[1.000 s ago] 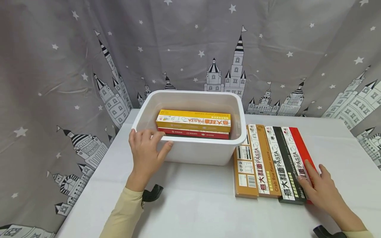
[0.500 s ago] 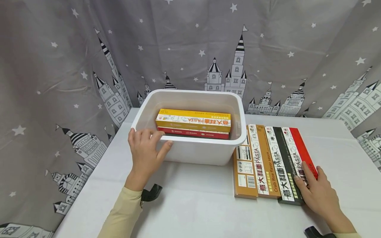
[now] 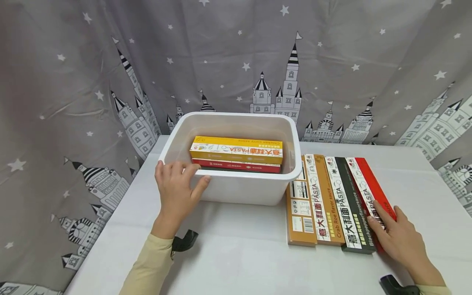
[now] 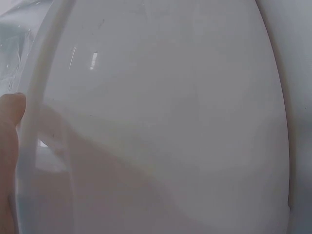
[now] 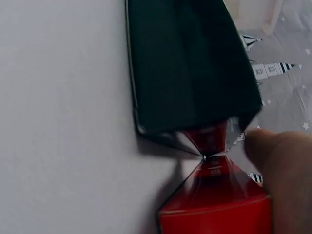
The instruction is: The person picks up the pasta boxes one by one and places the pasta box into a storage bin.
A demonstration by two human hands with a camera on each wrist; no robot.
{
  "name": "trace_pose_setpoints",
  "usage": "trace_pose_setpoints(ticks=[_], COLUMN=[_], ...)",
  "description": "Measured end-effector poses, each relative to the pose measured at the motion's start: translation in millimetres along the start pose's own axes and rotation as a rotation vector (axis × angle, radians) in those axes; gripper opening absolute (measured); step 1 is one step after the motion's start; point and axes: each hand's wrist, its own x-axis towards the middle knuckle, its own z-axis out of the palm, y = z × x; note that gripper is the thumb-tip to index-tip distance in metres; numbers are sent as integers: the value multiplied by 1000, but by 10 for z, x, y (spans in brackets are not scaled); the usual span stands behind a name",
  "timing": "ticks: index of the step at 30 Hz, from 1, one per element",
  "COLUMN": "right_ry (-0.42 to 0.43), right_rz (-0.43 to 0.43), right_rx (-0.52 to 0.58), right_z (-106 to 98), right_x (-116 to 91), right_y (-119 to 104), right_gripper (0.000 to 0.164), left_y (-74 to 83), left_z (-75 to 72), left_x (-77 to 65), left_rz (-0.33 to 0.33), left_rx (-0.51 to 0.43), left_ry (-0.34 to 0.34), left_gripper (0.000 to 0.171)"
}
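Observation:
My left hand [image 3: 176, 192] grips the near rim of a white plastic bin [image 3: 243, 190], fingers over the edge and thumb outside. In the left wrist view, the thumb lies by the bin's rim, its wall [image 4: 195, 122] filling the picture. A yellow pasta box [image 3: 236, 150] lies in the bin on a red one [image 3: 236, 165]. At the right, my right hand [image 3: 405, 241] holds the near end of a red pasta box [image 3: 372, 178] between thumb and fingers. Beside it lies a black pasta box [image 3: 346, 192]; a narrow gap parts their ends in the right wrist view.
Two brown pasta boxes, one label up [image 3: 326, 196] and one back up [image 3: 300, 205], lie left of the black one, close against the bin's right side. A white cloth covers the table [image 3: 250, 254]. Behind hangs a grey curtain [image 3: 221, 49] printed with castles.
My right hand has shifted slightly left and closed round the red box. A red strip of that box's side now shows along the black one. The left hand stays on the rim.

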Motion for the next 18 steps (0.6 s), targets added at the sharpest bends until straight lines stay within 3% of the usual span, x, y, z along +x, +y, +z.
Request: trace_pose_setpoints(ticks=[7,14,18], right_ry=[13,-19,11], right_rz=[-26,104,146], right_rx=[-31,-87,-92], right_z=[-34,-42,9], right_x=[8,-18,-37], right_y=[52,60,44], right_gripper=[74,70,72], left_y=[0,-5,-10], left_z=[-9,1,12], left_x=[-8,-17,-15], left_rz=[-3,-10,-7], left_rx=[-4,-7,-10], left_ry=[-1,-6,-5], left_gripper=[72,80,80])
